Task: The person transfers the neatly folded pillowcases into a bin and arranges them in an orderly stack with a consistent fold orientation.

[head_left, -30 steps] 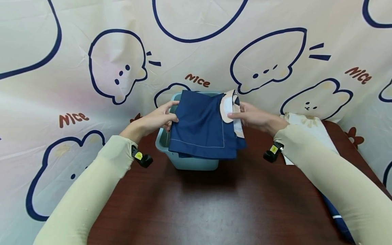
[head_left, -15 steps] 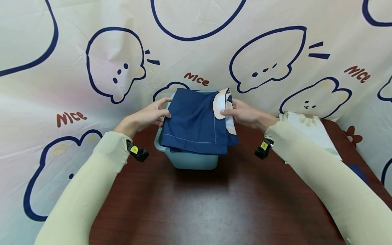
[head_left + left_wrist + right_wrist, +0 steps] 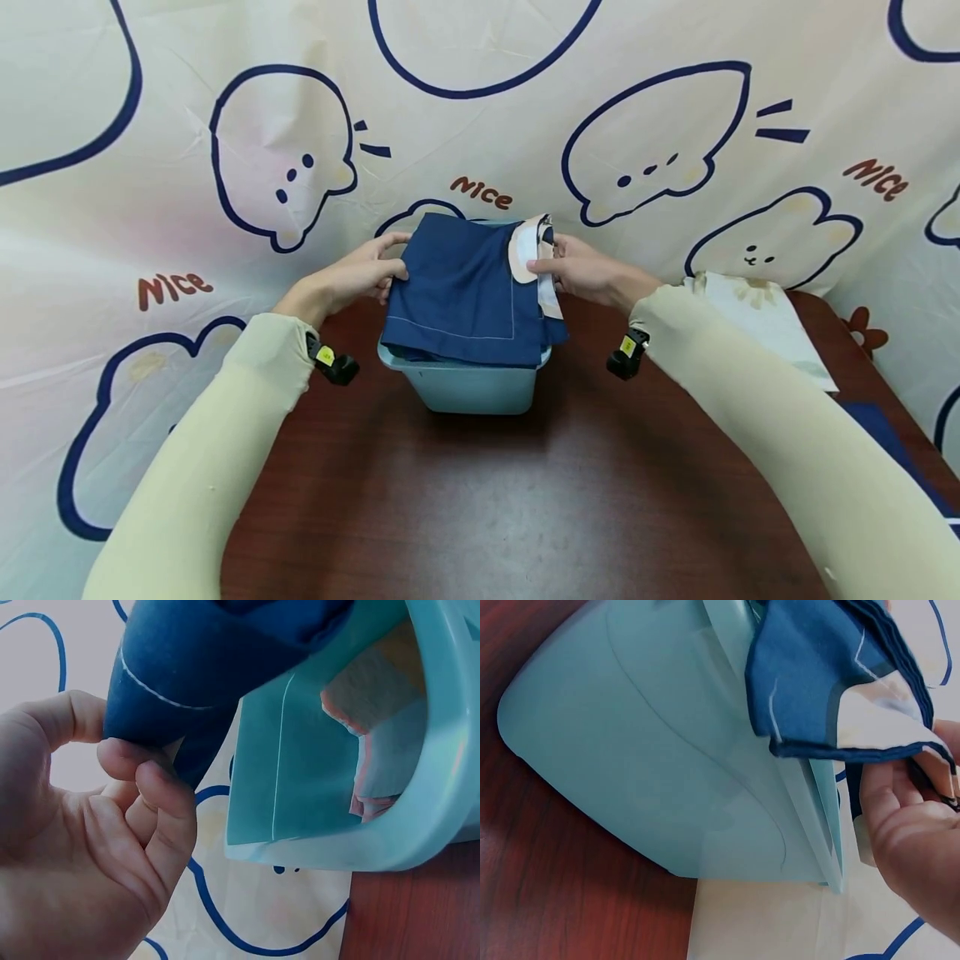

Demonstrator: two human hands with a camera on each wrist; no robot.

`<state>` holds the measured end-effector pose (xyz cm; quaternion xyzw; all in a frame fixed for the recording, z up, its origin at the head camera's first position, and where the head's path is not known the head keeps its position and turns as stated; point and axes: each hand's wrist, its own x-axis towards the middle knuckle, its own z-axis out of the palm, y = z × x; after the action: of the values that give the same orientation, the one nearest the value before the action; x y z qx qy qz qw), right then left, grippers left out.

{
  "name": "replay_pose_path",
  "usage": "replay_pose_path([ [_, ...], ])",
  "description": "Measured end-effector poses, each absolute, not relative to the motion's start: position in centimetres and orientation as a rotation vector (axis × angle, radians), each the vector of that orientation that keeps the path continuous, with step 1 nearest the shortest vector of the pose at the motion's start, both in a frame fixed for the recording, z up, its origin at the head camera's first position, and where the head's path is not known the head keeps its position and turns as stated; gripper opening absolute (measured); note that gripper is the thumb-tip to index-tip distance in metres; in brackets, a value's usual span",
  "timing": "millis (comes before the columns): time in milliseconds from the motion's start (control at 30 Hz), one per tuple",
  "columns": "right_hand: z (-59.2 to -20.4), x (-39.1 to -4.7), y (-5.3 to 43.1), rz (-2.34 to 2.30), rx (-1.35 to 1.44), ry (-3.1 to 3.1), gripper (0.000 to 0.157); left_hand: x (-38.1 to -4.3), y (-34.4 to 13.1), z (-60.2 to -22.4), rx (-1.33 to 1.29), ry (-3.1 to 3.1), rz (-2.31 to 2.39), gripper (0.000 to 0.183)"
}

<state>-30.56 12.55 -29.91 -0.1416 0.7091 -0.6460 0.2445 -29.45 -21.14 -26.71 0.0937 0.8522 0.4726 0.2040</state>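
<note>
A folded navy cloth (image 3: 457,287) with thin white stitching and a cream-and-white print at its right end is held over a light blue-green plastic bin (image 3: 471,390). My left hand (image 3: 352,275) pinches the cloth's left edge between thumb and fingers. At the opposite edge, my right hand (image 3: 588,268) grips the printed end, thumb on top and fingers beneath. The cloth covers most of the bin's opening in the head view. Through the left wrist view, a greyish folded cloth with pinkish edges (image 3: 386,750) shows inside the bin.
On the right of the dark reddish-brown table (image 3: 510,500) lies a white cloth (image 3: 761,321) with a tan print. Nearer, a navy cloth (image 3: 888,442) is partly hidden by the right sleeve. A patterned curtain (image 3: 480,142) hangs right behind the bin.
Both hands have carried the folded navy cloth leftward and slightly farther away, so it sits more squarely over the bin. The grip of both hands looks the same.
</note>
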Motion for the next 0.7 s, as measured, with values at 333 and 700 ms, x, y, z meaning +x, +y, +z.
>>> replay_pose_path([
  [333, -29.7, -30.9, 11.6, -1.757, -0.304, 1.999, 0.053, -30.3, -21.2, -26.7, 0.237, 2.410, 1.296, 0.070],
  [700, -30.0, -30.8, 10.3, -1.653, -0.245, 2.107, 0.072, -30.8, -21.3, -27.8, 0.221, 2.435, 1.261, 0.069],
])
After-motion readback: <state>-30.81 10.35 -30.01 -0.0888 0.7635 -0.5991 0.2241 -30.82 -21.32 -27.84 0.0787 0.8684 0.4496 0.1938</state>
